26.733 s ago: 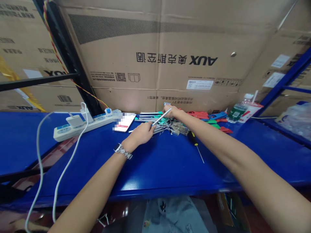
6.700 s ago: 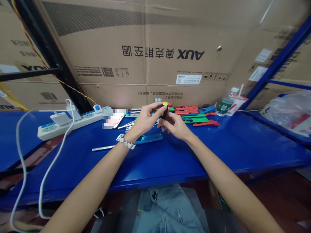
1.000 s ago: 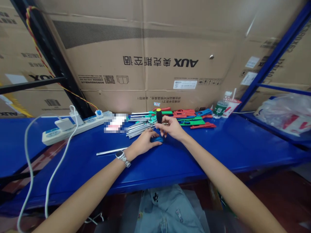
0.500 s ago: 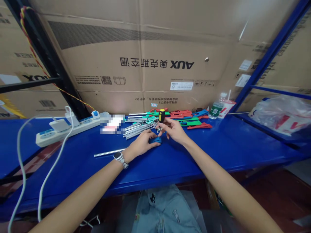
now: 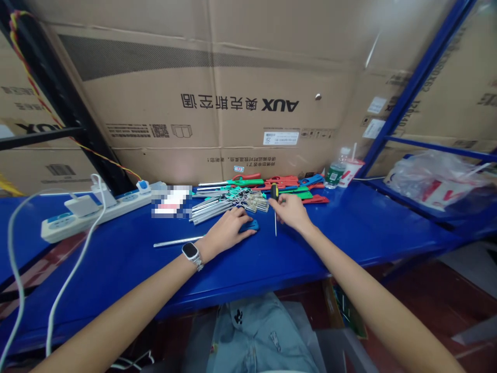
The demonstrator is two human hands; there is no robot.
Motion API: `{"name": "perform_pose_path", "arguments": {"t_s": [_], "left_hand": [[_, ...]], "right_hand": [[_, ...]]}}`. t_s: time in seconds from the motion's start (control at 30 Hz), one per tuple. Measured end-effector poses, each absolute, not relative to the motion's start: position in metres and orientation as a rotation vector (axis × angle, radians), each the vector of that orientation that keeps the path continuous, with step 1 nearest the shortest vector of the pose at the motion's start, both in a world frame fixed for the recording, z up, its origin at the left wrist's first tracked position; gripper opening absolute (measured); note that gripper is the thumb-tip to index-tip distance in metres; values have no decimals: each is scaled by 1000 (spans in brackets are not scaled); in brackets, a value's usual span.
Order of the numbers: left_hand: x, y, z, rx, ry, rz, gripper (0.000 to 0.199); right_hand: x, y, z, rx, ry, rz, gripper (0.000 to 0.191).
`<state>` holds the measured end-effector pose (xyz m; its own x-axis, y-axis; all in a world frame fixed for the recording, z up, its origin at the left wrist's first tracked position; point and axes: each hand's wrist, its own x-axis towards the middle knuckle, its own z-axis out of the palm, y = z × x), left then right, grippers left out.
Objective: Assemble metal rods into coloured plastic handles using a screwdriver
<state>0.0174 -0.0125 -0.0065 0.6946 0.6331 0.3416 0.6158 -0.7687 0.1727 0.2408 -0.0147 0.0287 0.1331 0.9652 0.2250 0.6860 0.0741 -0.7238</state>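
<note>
My left hand (image 5: 229, 228) is closed on a blue plastic piece (image 5: 250, 226) lying on the blue table (image 5: 295, 259). A metal tube (image 5: 176, 241) extends leftward from under that hand. In my right hand (image 5: 291, 210) is a screwdriver (image 5: 275, 192) with a black and yellow handle, its shaft pointing down, to the right of the blue piece and apart from it. Behind my hands lies a pile of silver tubes (image 5: 209, 209) with small metal and clear parts. Red and green plastic pieces (image 5: 281, 181) lie at the back.
A white power strip (image 5: 104, 210) with cables is on the left. A bottle (image 5: 335, 171) and a paper cup (image 5: 351, 172) stand at the back right. Cardboard (image 5: 233, 62) rises behind the table. A plastic bag (image 5: 435, 181) sits farther right.
My right hand has moved right with the screwdriver, away from the blue piece, and the shaft now shows. My left hand still holds the blue piece. The view has shifted slightly.
</note>
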Motion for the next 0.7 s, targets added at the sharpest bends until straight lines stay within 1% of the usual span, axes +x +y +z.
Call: {"name": "perform_pose_path", "arguments": {"t_s": [0.07,0.13,0.23,0.37,0.4,0.47,0.53,0.6,0.7], "left_hand": [[22,-16,-1,3014,1035,537,39],[19,-19,3,3088,1042,531,46],[-2,-23,6,3071,1086,536,55],[-36,-27,4,3027,1159,501,48],[-41,-27,3,3021,1162,498,45],[-44,-28,0,3018,1159,493,40],[-41,-29,-3,3017,1159,487,38],[-36,-29,-2,3008,1165,516,38],[-32,-24,10,3016,1180,616,38]], "right_hand": [[249,-21,25,-1961,-1716,276,34],[250,-23,21,-2111,-1793,160,34],[246,-20,19,-2177,-1883,114,33],[243,-15,23,-2166,-1943,108,40],[243,-16,24,-2130,-1952,74,42],[241,-19,25,-1943,-2015,-69,40],[234,-25,23,-1575,-2237,-141,40],[224,-29,20,-1249,-2459,-56,43],[213,-23,18,-1063,-2582,49,37]]}}
